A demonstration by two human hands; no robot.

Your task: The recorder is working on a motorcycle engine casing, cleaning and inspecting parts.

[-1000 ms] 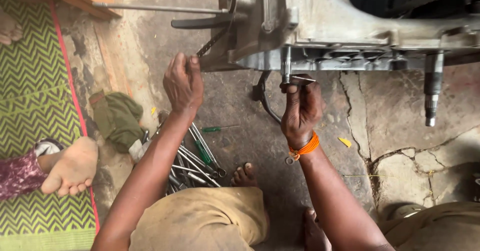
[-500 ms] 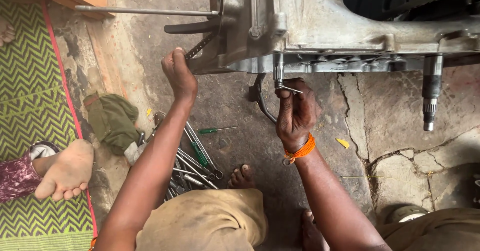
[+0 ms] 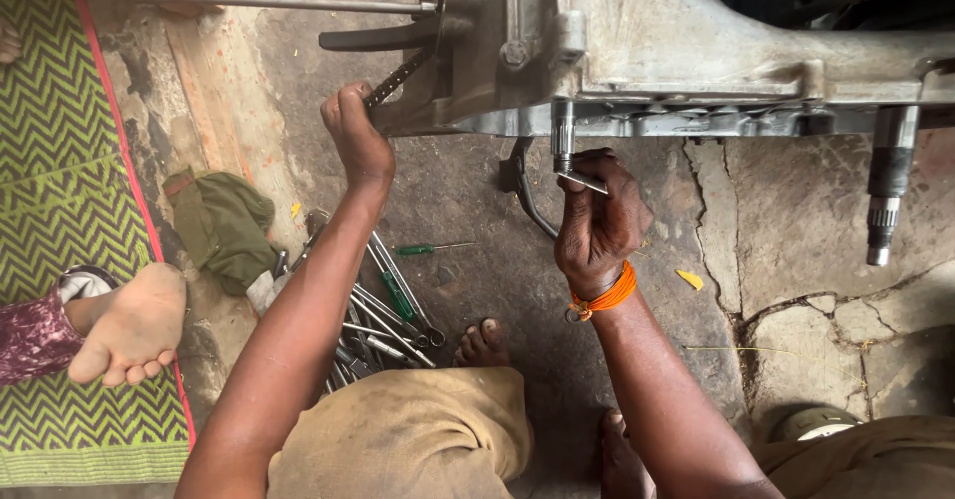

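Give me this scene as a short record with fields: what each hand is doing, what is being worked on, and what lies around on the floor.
Left hand: left hand pressed against the lower edge of the metal engine casing, by a chain
Right hand: right hand closed on a socket wrench set up into the casing's underside
Wrist: orange thread band
Floor: cracked concrete
Tools: pile of spanners; green-handled screwdriver
Cloth: green rag
Left side: green zigzag mat, another person's bare foot
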